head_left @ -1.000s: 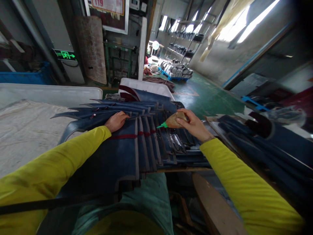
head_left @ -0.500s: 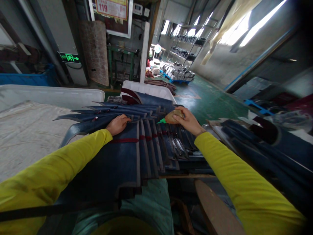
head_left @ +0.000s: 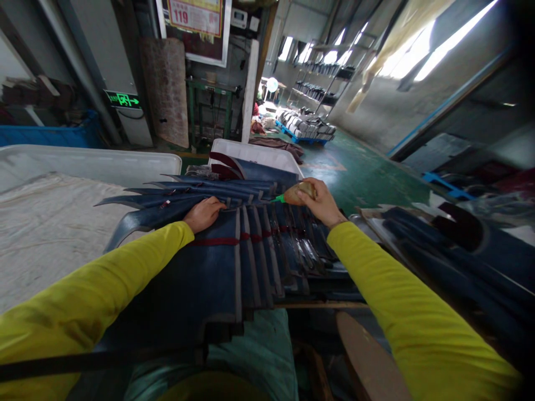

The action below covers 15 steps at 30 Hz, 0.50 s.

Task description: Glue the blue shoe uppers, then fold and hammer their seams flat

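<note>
Dark blue sheets with grey edges and a dark red stripe (head_left: 217,241) lie fanned out in overlapping layers before me. My left hand (head_left: 205,214) rests on the upper edge of the front sheet, its fingers bent together at the corner; whether they pinch the sheet is hidden. In my right hand (head_left: 321,201) is a brownish squeeze bottle (head_left: 297,194) with a green nozzle (head_left: 279,198), which points left, just over the upper edges of the layers. Shiny wet-looking streaks show on the sheets toward the right.
A white bin (head_left: 146,161) with pale cloth stands at the left, and another white bin (head_left: 280,153) behind the sheets. More dark blue pieces (head_left: 434,245) are piled at the right. A brown rounded board (head_left: 368,351) is below.
My right hand has moved slightly up and left with the bottle, its nozzle now nearer the upper edges of the layers. The view has shifted a little. My left hand stays on the front sheet.
</note>
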{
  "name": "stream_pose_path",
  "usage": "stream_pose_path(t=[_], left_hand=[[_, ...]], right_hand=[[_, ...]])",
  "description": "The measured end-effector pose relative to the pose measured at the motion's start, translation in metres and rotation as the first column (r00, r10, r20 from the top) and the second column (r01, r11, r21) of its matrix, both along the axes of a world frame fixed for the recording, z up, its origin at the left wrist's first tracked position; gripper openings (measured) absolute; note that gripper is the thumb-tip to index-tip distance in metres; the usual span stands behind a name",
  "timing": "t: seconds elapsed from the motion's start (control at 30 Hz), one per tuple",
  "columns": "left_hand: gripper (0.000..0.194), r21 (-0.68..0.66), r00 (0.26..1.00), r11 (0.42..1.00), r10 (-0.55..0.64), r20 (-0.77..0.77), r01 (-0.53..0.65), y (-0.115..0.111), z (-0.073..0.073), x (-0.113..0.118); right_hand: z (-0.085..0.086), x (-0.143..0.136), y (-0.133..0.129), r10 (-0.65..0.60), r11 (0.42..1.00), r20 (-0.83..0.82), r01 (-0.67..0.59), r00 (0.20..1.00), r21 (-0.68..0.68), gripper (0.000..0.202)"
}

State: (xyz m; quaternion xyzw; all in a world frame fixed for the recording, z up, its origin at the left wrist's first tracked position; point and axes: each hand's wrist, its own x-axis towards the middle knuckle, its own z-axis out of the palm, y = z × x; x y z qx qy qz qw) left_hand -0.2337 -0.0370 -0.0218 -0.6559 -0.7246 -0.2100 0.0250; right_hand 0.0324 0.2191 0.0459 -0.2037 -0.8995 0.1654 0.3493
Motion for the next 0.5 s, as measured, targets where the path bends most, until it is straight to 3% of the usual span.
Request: stream_pose_path(t=[0.1,0.3,0.5], left_hand=[[0.040,-0.005,1.000,1.000,0.001,0.002,-0.001,0.000,-0.001,-0.001],[0.039,0.004,1.000,1.000,0.002,-0.001,-0.002,-0.001,0.001,0.001],[0.041,-0.014,1.000,1.000,0.003,-0.002,-0.003,0.000,0.000,0.000]], right_hand=[[0.003,0.005,-0.003,0.029,0.999,0.036,-0.027,0.999,-0.045,0.044],[0.018,0.011,-0.010,0.026,0.963,0.084,-0.002,0.996,-0.271,0.041],[0.019,-0.004,-0.016,0.010,0.974,0.060,0.004,0.998,-0.229,0.044]])
